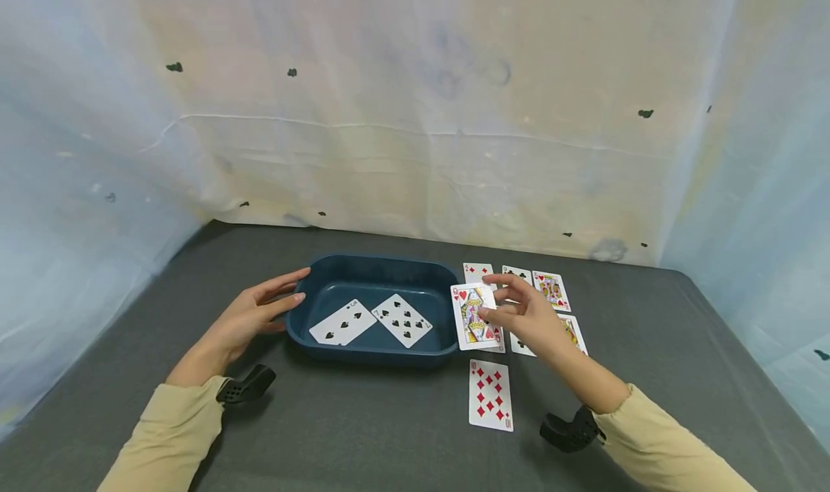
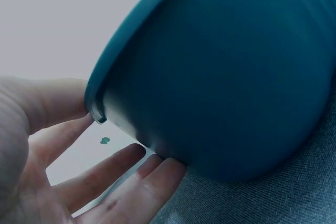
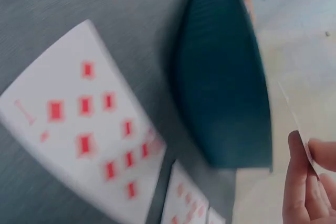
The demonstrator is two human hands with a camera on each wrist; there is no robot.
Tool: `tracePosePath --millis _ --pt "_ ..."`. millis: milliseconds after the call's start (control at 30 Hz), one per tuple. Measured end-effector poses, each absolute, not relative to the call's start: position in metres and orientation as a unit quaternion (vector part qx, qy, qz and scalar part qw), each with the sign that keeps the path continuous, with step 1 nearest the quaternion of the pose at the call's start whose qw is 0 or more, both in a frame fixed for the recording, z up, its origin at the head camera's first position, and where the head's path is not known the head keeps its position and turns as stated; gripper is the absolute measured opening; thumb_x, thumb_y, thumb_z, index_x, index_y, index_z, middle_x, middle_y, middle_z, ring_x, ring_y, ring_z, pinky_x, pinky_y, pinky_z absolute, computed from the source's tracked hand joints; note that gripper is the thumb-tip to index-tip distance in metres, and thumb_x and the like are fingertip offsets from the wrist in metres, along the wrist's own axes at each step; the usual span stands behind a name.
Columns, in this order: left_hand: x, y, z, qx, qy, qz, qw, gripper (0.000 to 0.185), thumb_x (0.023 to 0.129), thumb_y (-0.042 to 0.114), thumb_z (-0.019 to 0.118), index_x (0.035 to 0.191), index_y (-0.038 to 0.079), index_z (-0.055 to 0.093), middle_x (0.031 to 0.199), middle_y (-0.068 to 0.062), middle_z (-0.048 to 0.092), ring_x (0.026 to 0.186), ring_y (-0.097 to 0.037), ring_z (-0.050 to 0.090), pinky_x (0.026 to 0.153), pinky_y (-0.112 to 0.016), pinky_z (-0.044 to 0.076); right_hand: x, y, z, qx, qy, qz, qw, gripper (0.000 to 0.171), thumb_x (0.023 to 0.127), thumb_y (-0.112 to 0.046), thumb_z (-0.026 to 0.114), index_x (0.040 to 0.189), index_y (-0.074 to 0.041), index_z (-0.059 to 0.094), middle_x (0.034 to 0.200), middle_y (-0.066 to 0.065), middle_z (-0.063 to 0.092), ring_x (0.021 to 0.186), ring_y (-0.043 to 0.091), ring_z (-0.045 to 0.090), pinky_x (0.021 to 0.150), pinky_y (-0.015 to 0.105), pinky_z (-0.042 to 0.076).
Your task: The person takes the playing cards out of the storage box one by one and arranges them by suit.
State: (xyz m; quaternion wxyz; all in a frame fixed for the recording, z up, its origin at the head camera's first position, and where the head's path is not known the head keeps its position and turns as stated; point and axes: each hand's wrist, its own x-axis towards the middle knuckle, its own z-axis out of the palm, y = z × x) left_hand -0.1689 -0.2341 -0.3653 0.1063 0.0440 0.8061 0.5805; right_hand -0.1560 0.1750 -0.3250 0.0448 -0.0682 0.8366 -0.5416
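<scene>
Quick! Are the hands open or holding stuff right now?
Left hand: open, touching the tray.
Right hand: closed, holding the queen of hearts.

Dark blue tray (image 1: 372,358), grey tabletop (image 1: 363,434)

The head view looks from well back, forward and down over the grey table (image 1: 363,434), taking in the left hand (image 1: 243,321), the right hand (image 1: 528,321) and the fabric behind (image 1: 441,175). The left wrist view faces, from very near, the outer wall of the blue tray (image 2: 226,77), filling much of the frame. The right wrist view, tilted, looks across the nearby ten of diamonds (image 3: 94,121) toward the tray; the head view shares both.
</scene>
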Motion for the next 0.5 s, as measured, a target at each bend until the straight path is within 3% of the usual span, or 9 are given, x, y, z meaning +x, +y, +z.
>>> tracePosePath --millis 500 --pt "-0.17 -0.234 -0.366 0.048 0.807 0.578 0.108 0.066 0.095 0.037 0.06 0.151 0.021 0.031 0.157 -0.018 0.02 0.142 -0.04 0.023 0.096 -0.057 0.044 -0.135 0.229 -0.338 -0.024 0.868 -0.494 0.04 0.057 0.085 -0.02 0.073 0.135 -0.007 0.049 0.107 0.013 0.059 0.08 0.008 0.064 0.069 0.029 0.05"
